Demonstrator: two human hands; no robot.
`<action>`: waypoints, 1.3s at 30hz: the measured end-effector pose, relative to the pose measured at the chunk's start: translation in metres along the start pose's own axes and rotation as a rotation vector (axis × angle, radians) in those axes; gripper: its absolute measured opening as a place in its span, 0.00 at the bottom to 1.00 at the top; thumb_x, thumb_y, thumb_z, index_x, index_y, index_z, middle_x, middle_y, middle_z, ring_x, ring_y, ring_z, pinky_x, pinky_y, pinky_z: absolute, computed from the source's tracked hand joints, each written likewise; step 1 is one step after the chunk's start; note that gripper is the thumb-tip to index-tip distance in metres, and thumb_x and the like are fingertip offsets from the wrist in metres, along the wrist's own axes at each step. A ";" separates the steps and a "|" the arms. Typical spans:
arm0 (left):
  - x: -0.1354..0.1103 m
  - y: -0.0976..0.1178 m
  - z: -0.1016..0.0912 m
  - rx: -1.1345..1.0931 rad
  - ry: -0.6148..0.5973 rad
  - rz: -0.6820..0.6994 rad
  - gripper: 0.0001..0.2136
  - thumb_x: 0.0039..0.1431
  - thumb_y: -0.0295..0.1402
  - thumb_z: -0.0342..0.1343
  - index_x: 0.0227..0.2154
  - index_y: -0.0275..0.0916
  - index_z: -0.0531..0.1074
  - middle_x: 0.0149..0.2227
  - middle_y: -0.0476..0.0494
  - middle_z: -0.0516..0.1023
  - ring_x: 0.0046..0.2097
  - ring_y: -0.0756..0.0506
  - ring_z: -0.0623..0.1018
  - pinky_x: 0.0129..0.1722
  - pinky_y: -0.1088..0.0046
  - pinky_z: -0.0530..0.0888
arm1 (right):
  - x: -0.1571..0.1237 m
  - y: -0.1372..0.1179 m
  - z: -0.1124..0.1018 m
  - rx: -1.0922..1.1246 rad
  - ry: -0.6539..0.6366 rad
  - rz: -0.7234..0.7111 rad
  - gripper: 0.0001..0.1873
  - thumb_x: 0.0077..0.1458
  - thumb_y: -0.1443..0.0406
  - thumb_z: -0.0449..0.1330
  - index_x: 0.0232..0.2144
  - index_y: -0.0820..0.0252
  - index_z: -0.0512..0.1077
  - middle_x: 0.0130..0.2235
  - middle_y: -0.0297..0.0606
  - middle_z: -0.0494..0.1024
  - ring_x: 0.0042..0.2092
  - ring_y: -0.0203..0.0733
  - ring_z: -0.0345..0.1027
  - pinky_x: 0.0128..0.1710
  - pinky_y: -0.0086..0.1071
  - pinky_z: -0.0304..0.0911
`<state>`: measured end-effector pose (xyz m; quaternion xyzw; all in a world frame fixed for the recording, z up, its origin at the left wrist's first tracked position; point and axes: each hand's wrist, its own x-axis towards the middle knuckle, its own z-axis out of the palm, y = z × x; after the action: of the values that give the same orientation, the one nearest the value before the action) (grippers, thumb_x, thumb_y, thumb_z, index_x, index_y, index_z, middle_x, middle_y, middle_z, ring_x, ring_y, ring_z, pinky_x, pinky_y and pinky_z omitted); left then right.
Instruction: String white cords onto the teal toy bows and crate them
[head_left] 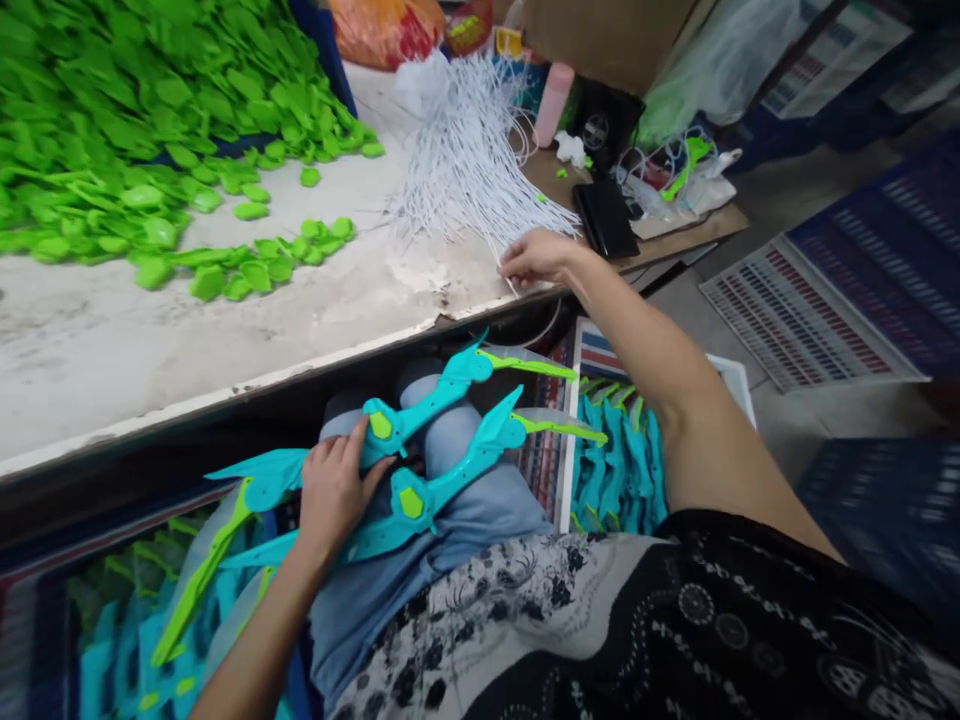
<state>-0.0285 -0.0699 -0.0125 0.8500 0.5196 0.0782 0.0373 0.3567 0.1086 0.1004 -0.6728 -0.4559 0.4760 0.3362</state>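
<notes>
At the near edge of the tabletop [352, 280], the right fingers [519, 264] pinch a white strand [512, 286], and below that edge the left fingers [346, 450] hold a turquoise part [435, 400].

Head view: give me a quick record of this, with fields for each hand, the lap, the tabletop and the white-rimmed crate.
Left hand: on the farther turquoise-and-green plastic bow-shaped piece; grip unclear
Right hand: pinching a thin white cord
Lap: under that piece and a matching nearer one
Tabletop: bright-green plastic pieces, white cord bundle
White-rimmed crate: similar turquoise pieces
</notes>
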 end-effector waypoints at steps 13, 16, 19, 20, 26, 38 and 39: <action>-0.003 0.141 -0.031 -0.734 -0.184 0.231 0.11 0.60 0.37 0.51 0.41 0.40 0.73 0.41 0.41 0.77 0.45 0.43 0.75 0.47 0.65 0.71 | -0.284 0.189 -0.018 0.044 0.537 0.035 0.13 0.43 0.56 0.63 0.25 0.58 0.70 0.21 0.31 0.72 0.22 0.34 0.65 0.21 0.29 0.61; 0.005 0.187 -0.001 -0.908 -0.503 0.217 0.12 0.60 0.40 0.50 0.37 0.38 0.74 0.38 0.41 0.78 0.42 0.43 0.76 0.44 0.67 0.71 | -0.300 0.210 -0.004 -0.149 0.692 -0.022 0.09 0.49 0.58 0.59 0.28 0.58 0.71 0.26 0.33 0.75 0.26 0.36 0.68 0.28 0.32 0.65; 0.017 0.215 0.029 -0.971 -0.689 0.116 0.13 0.57 0.39 0.51 0.36 0.36 0.75 0.39 0.40 0.79 0.41 0.42 0.76 0.44 0.67 0.70 | -0.306 0.223 0.003 -0.329 0.765 -0.094 0.09 0.54 0.59 0.57 0.29 0.57 0.72 0.29 0.35 0.76 0.29 0.38 0.69 0.32 0.33 0.66; 0.020 0.221 0.037 -0.993 -0.730 0.071 0.14 0.56 0.39 0.51 0.36 0.35 0.75 0.39 0.40 0.79 0.41 0.42 0.76 0.43 0.68 0.70 | -0.306 0.225 0.004 -0.375 0.774 -0.122 0.09 0.55 0.59 0.56 0.30 0.57 0.72 0.29 0.35 0.76 0.29 0.38 0.69 0.32 0.33 0.66; 0.029 0.241 0.067 -1.138 -0.807 -0.095 0.15 0.54 0.42 0.51 0.34 0.34 0.74 0.33 0.43 0.78 0.36 0.45 0.75 0.37 0.71 0.70 | -0.302 0.234 0.006 -0.576 0.747 -0.279 0.10 0.60 0.61 0.52 0.31 0.57 0.71 0.32 0.37 0.76 0.30 0.38 0.69 0.33 0.32 0.65; 0.047 0.279 0.078 -1.547 -0.989 -0.444 0.11 0.50 0.29 0.56 0.38 0.33 0.74 0.27 0.45 0.77 0.26 0.52 0.73 0.26 0.78 0.67 | -0.303 0.246 0.004 -0.834 0.692 -0.512 0.07 0.60 0.68 0.52 0.35 0.60 0.70 0.34 0.41 0.77 0.39 0.41 0.71 0.40 0.35 0.68; 0.048 0.281 0.079 -1.560 -0.992 -0.456 0.09 0.50 0.29 0.56 0.35 0.33 0.75 0.27 0.45 0.77 0.26 0.51 0.73 0.26 0.78 0.67 | -0.303 0.246 0.004 -0.850 0.681 -0.521 0.07 0.59 0.68 0.52 0.36 0.60 0.71 0.35 0.42 0.77 0.39 0.41 0.72 0.40 0.36 0.68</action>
<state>0.2534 -0.1544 -0.0450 0.4001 0.3991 0.0240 0.8247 0.3850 -0.2623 -0.0177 -0.7290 -0.6226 -0.0880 0.2705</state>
